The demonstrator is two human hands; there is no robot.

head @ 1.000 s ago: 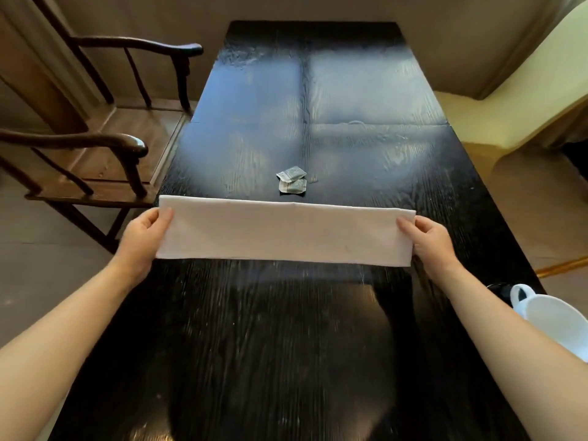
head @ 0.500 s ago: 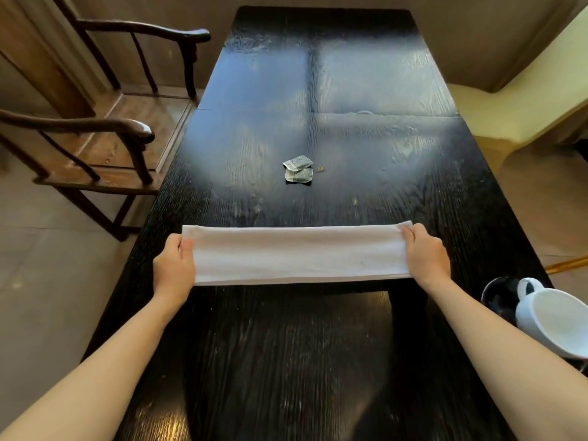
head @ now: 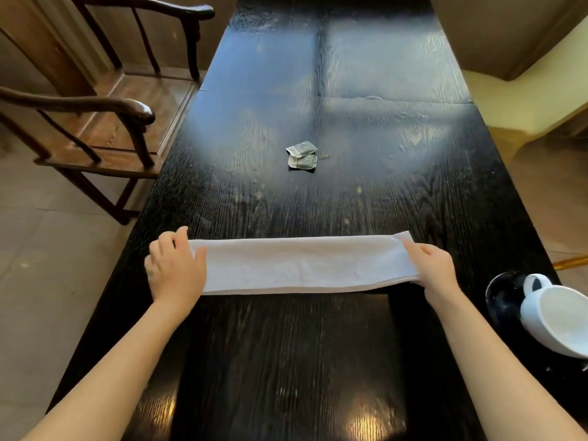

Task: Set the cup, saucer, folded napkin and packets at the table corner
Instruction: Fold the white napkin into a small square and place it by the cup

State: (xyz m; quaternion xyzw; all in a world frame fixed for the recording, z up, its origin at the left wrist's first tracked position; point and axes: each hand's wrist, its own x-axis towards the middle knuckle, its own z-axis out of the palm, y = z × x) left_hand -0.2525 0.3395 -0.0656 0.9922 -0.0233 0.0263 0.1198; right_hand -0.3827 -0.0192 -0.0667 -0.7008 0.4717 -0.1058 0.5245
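A white napkin, folded into a long narrow strip, lies across the black table. My left hand grips its left end and my right hand grips its right end. Two small grey-green packets lie one against the other further out at the table's middle. A white cup with its handle turned away sits tilted on a dark saucer at the table's right edge, partly cut off by the frame.
Two dark wooden armchairs stand along the table's left side. A pale yellow seat is beyond the right edge. Tiled floor lies on both sides.
Both hands drew the napkin toward me and folded it into a narrower strip lying flat on the table. The view tilted down, showing more of the cup and saucer.
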